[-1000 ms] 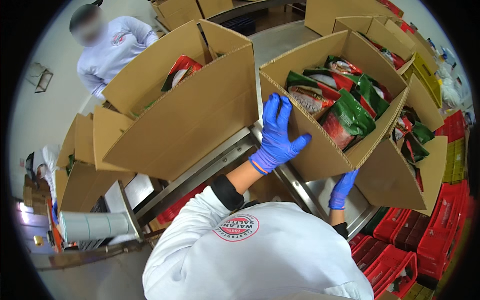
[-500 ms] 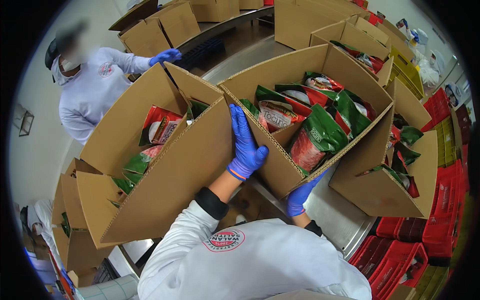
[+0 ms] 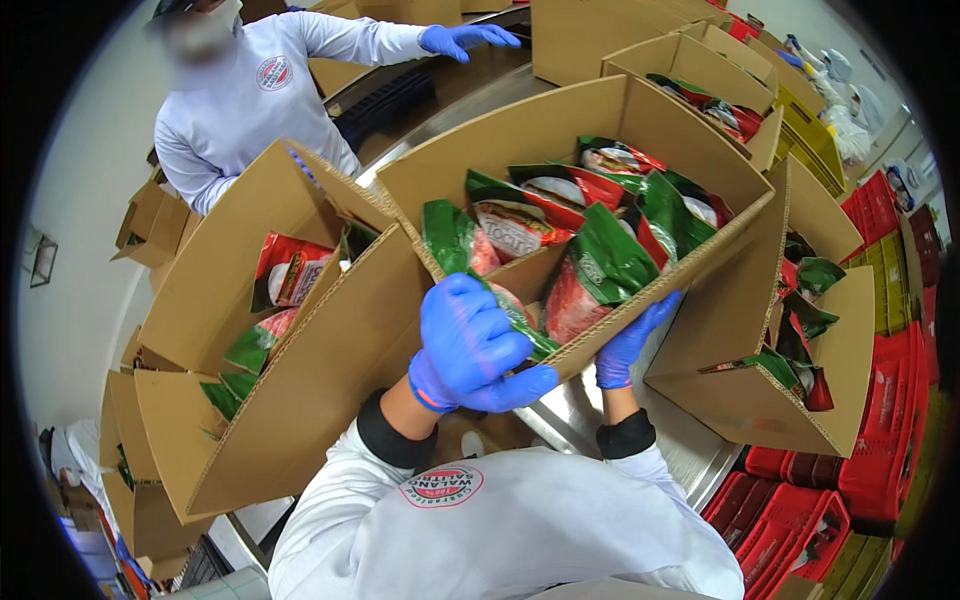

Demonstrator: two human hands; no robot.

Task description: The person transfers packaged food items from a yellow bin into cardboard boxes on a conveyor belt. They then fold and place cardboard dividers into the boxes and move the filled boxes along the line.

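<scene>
In front of me is an open cardboard box [image 3: 700,250] filled with several red and green plastic pouches of meat [image 3: 605,265]. My left hand [image 3: 470,345], in a blue glove, is closed over its near left edge, next to a pouch [image 3: 455,235] leaning inside. Low against the box's near side, my right hand [image 3: 632,342], also gloved in blue, grips the wall from outside, its fingers partly hidden. Close by on the left stands another open box [image 3: 310,370] holding similar pouches [image 3: 295,270].
A third open box of pouches [image 3: 740,395] stands on the right, on the metal table [image 3: 680,440]. Red crates [image 3: 885,420] are stacked beyond it. At the far left, a co-worker [image 3: 240,100] in white reaches a gloved hand [image 3: 468,40] across the far side.
My left hand has gone from lying flat on the box's left wall to gripping its near edge. The middle box has shifted slightly left. The co-worker has moved right.
</scene>
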